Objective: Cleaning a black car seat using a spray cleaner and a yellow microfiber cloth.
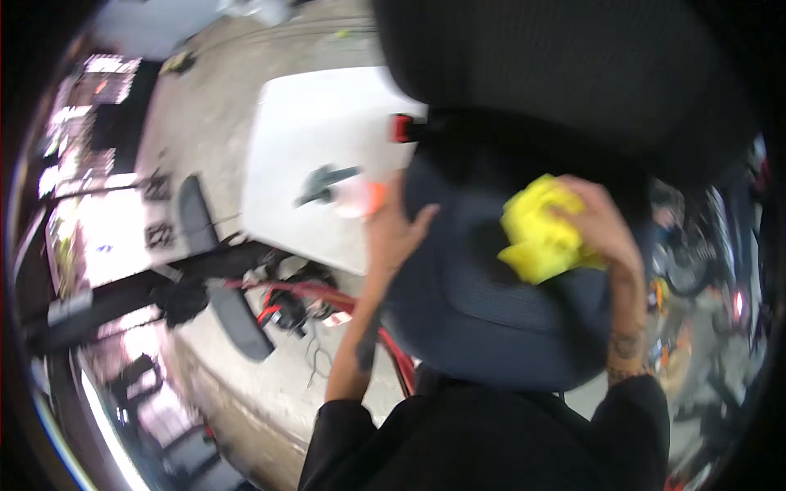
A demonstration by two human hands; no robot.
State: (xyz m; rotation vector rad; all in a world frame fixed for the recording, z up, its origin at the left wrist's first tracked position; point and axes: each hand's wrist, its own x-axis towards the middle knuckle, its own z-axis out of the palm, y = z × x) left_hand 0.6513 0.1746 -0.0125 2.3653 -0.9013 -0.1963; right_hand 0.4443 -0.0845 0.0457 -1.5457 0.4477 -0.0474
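Note:
A dark car seat stands before me, its fabric cushion [509, 319] below and its large backrest [552, 55] above. My right hand [599, 215] grips a crumpled yellow cloth [540, 230] over the cushion. At the cushion's left side is my left hand [399, 227], its thumb spread and its fingers partly hidden. Just beyond it shows a bottle [353, 196] with an orange part and a dark green, blurred piece; whether the hand holds it cannot be told. A red seat belt buckle [402, 128] sits by the seat's left edge.
Left of the seat lies a large white panel [288, 129]. Red bars [325, 294], a black and red device [287, 310] and a grey padded piece [242, 322] are at the lower left. Blurred parts and clutter [681, 264] cover the floor at the right.

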